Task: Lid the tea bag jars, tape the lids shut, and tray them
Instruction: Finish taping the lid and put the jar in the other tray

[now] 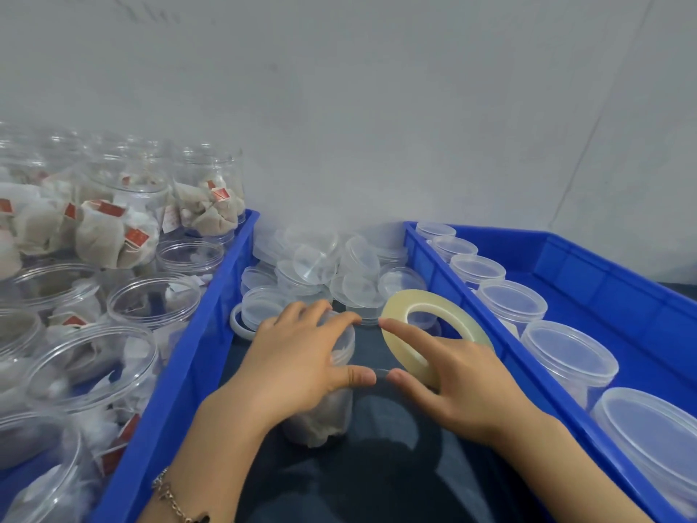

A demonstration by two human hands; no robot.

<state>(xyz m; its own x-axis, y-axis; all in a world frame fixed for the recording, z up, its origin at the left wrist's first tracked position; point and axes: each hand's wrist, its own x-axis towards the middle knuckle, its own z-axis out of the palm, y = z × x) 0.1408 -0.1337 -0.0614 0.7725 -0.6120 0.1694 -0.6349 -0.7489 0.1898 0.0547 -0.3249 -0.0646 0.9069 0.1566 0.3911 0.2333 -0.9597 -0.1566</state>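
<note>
Gripping a lidded tea bag jar [327, 390] from above, a person's left hand [298, 366] curls its fingers over the clear lid, thumb pressed against the jar's side, as seen from the head camera. The jar stands upright on a dark work surface [396, 466] between two blue trays, with pale tea bags visible through its wall below the hand. The right hand [458, 383] holds a roll of clear tape [433, 335] just beside the jar, the roll tilted up on edge with the index finger stretched across its face and the thumb reaching toward the left thumb; a thin strip of tape appears to run between the two thumbs, though it is too faint to be sure. A chain bracelet [177, 500] circles the left wrist.

Behind the hands, a loose heap of clear lids [328, 269] lies against the grey wall [377, 107]. The left blue tray [181, 371] is crowded with open jars [151, 300] of tea bags carrying red tags, some stacked higher at the back. The right blue tray [603, 266] holds a single row of lidded jars [569, 352] lined along its near wall, running from the far corner toward the camera
</note>
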